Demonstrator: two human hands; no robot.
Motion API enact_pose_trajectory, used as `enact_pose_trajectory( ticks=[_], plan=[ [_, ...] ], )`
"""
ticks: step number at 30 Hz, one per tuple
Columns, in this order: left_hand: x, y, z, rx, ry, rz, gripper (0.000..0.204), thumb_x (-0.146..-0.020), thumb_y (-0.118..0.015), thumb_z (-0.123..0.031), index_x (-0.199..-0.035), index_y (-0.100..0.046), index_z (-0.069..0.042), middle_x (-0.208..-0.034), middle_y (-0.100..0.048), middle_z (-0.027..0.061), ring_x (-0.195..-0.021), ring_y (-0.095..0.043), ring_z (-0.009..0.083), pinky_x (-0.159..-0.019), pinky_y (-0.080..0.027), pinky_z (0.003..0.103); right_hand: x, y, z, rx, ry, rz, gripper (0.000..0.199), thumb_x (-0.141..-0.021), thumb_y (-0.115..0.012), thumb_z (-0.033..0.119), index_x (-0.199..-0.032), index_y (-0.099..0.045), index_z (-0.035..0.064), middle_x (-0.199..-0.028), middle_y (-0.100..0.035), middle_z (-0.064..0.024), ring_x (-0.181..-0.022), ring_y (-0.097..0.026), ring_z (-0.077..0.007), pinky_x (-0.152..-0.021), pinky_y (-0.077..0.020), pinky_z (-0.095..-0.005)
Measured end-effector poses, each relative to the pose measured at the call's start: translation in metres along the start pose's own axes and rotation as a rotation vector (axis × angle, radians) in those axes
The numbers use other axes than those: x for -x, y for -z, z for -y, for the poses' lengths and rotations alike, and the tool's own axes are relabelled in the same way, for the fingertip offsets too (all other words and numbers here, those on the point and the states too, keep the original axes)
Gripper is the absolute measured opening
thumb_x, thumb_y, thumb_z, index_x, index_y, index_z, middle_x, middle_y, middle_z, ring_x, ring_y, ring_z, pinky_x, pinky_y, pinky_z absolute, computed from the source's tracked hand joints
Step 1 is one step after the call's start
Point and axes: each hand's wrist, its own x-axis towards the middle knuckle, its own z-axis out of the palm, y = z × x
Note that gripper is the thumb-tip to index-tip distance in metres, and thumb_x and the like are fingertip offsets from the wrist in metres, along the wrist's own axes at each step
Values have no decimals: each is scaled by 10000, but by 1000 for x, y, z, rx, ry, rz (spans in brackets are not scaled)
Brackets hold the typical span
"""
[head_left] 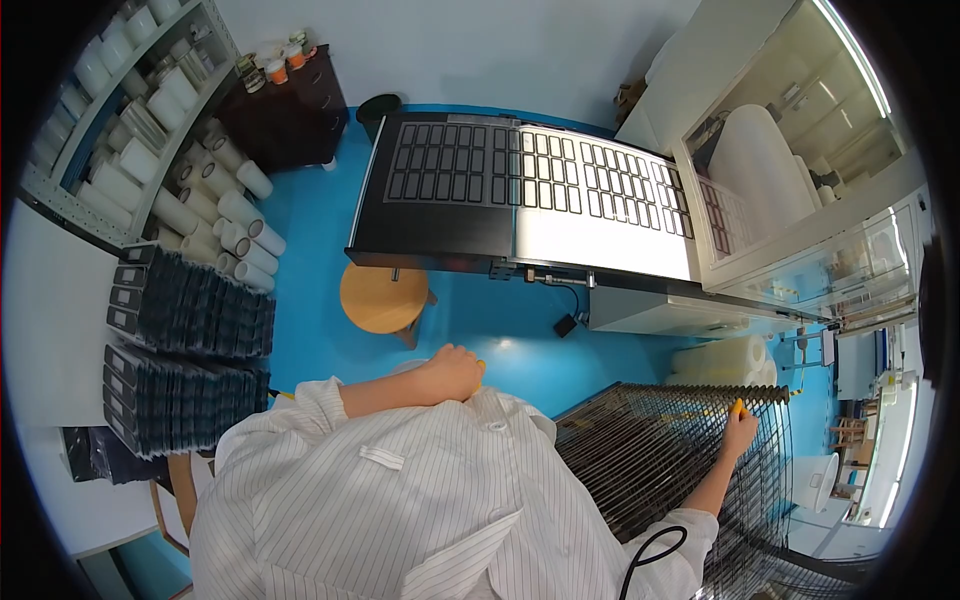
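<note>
My left hand (452, 374) is held in front of my chest with its fingers curled in. A bit of yellow shows at its fingertips, and whatever lies inside the fingers is hidden. To the right, my right hand (739, 434) reaches out to the drying rack (640, 425), a stack of dark wire shelves. Its fingers are bent closed at the rack's upper edge, with a yellow covering (738, 406) on a fingertip. Ahead stands a long table (435, 232), part black and part brightly lit white, bearing a sheet (560, 172) printed with rows of dark-outlined rectangles.
A round wooden stool (383, 297) stands before the table. At left are stacks of black framed panels (185, 400) and a shelf (150, 190) of white rolls. A dark cabinet (285, 115) is at the back. A glazed enclosure (810, 120) covers the table's right end.
</note>
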Motion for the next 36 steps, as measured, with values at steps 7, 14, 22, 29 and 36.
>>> enact_pose_trajectory(
  ticks=[7,14,22,29,36],
  plan=[
    [7,3,-4,-24,-8,2,356,-796,-526,-215,-1105,-563,-42,-951,-586,149,-891,-553,292,-731,-417,380,1,2,0,11,-33,25,350,-777,-604,364,-870,-658,32,-902,-532,-163,-764,-552,-324,-667,-420,-412],
    [13,-1,-6,-14,2,0,344,-796,-521,-205,-1095,-563,-40,-946,-586,151,-893,-556,288,-730,-422,384,2,2,4,-2,-30,27,349,-783,-599,357,-870,-657,24,-877,-542,-168,-760,-554,-323,-657,-417,-415],
    [21,-3,-6,-7,-1,-3,340,-786,-535,-210,-1081,-563,-44,-948,-587,149,-892,-560,288,-739,-425,386,3,6,7,3,-30,59,337,-765,-617,335,-869,-656,17,-853,-545,-169,-732,-554,-315,-636,-413,-411],
    [24,-15,-2,41,-12,-66,274,-768,-541,-181,-991,-574,-24,-912,-590,152,-861,-567,286,-724,-424,396,-3,-3,-5,3,-27,52,338,-774,-608,330,-850,-650,3,-797,-560,-176,-696,-554,-306,-612,-409,-408],
    [29,-19,-1,63,-6,-106,235,-761,-529,-151,-927,-582,8,-880,-592,162,-836,-570,276,-714,-430,395,-2,-7,-10,32,68,-14,333,-772,-608,318,-842,-648,-5,-787,-565,-177,-671,-559,-303,-594,-409,-406]
  ],
)
